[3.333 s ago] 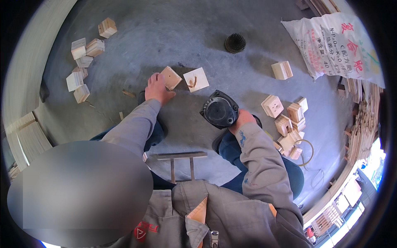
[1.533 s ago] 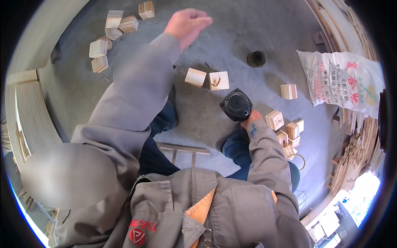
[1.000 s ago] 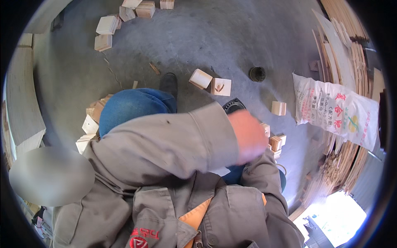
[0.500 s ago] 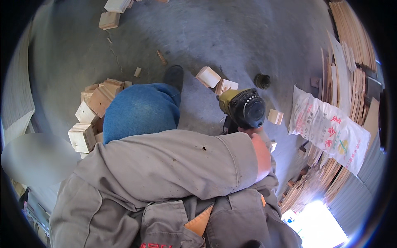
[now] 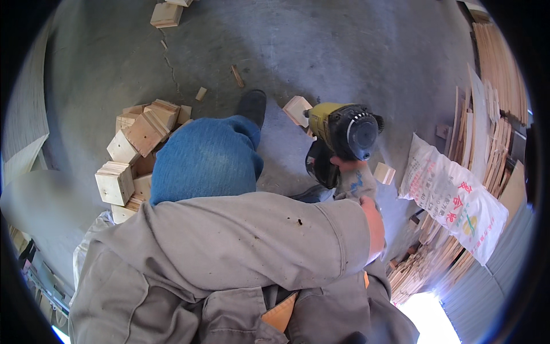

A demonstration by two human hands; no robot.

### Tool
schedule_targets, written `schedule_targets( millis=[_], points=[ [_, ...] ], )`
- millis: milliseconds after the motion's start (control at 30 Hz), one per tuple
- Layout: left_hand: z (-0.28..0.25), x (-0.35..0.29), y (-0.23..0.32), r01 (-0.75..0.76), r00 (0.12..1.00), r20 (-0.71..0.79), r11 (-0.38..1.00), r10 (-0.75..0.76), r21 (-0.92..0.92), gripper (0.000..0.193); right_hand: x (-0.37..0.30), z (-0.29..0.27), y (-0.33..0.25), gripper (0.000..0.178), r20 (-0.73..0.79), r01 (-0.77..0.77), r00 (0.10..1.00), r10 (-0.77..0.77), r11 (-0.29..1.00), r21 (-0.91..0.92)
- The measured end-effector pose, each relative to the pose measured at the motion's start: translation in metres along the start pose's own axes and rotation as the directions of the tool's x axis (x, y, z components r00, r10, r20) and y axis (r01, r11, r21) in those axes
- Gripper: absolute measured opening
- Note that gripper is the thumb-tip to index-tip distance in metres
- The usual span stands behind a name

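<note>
My right hand (image 5: pixel 346 164) is wrapped round the grip of a yellow and black nail gun (image 5: pixel 338 127), which is held up above the floor, its round black end cap toward me. My left forearm lies across my body, and my left hand (image 5: pixel 374 226) rests against my right sleeve (image 5: pixel 355 182); its fingers are mostly hidden. Beyond the nail gun a wooden block (image 5: pixel 297 110) lies on the floor. Another small block (image 5: pixel 384 173) sits to the right of my right hand. A dark ridged round thing (image 5: pixel 378 122) shows only partly behind the gun.
By my blue-clad knee (image 5: pixel 203 160), several wooden blocks (image 5: pixel 121 148) are piled at the left. A printed white sack (image 5: pixel 452 198) lies at the right against stacks of thin boards (image 5: pixel 501 74). Wood scraps (image 5: pixel 237 75) and another block (image 5: pixel 166 15) lie farther off.
The nail gun and my right hand have moved slightly right and up in view, showing more of the gun's black lower part. My left hand has shifted slightly right. The whole view has shifted a little.
</note>
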State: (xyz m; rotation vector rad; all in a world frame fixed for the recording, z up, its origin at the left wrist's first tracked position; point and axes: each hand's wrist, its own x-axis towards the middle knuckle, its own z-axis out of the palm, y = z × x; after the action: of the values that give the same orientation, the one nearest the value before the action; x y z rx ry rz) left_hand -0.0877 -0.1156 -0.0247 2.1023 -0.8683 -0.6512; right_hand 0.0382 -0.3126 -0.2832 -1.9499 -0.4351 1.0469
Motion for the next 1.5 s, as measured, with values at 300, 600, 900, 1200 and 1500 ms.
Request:
schedule_targets(
  millis=[300,600,900,1200,1500],
  points=[
    [-0.008,-0.006,-0.004,0.035,0.998,-0.055,0.996,-0.031,0.084,0.022,-0.019,-0.009,-0.038,0.058,-0.109,-0.081,0.993,0.055,0.964,-0.252],
    [0.014,0.007,-0.008,0.068,0.995,-0.082,0.987,-0.057,0.144,0.018,-0.108,-0.045,-0.029,0.048,-0.254,-0.347,0.917,0.306,0.928,-0.134],
    [0.015,0.004,-0.011,0.102,0.985,-0.153,0.984,-0.079,0.148,0.013,-0.145,-0.018,-0.002,0.038,-0.243,-0.511,0.858,0.452,0.707,-0.488],
    [0.041,0.023,-0.030,0.159,0.986,0.026,0.966,-0.167,0.203,0.013,-0.129,0.010,0.074,0.027,-0.223,-0.366,0.930,0.291,0.781,-0.507],
    [0.049,0.041,-0.089,0.275,0.943,0.077,0.891,-0.323,0.362,0.036,-0.120,0.020,0.077,0.039,-0.247,-0.558,0.829,0.502,0.700,-0.447]
  ],
)
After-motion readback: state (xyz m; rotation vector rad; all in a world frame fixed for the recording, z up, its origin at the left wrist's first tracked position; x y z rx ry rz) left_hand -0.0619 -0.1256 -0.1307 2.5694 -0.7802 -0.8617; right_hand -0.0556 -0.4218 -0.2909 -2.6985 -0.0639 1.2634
